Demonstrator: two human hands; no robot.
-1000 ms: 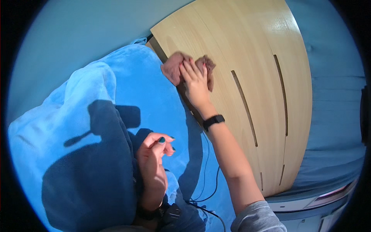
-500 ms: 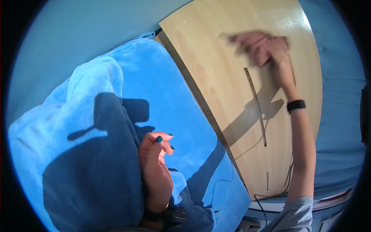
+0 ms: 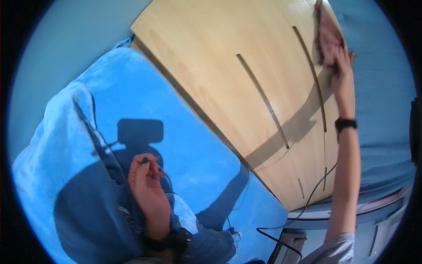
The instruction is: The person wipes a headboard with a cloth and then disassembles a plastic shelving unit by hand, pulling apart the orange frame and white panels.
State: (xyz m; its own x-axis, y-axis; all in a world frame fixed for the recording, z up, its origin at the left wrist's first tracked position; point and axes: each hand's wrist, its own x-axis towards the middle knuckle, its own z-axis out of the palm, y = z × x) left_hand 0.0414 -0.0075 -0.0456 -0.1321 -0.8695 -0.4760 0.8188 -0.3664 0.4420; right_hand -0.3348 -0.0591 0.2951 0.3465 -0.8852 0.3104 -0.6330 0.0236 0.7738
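A dusky pink cloth (image 3: 329, 39) lies against the pale wooden board (image 3: 198, 57), near its far right edge. My right hand (image 3: 345, 66) holds the near end of this cloth and presses it to the board; the fingertips are partly blurred. Over the blue plush blanket (image 3: 193, 145) is my left hand (image 3: 148, 182), palm turned up, with loosely curled fingers and nothing in them. Two long dark slots and shorter ones near the front run through the board.
A black cable (image 3: 314, 191) curves past the board's near right corner. Blue fabric (image 3: 382, 97) hangs along the right side. A pale blue wall (image 3: 83, 35) rises at the far left. Shadows fall across blanket and board.
My right hand has carried the cloth right and farther away, to the board's edge. My left hand has shifted left. The view has moved, so more slots show.
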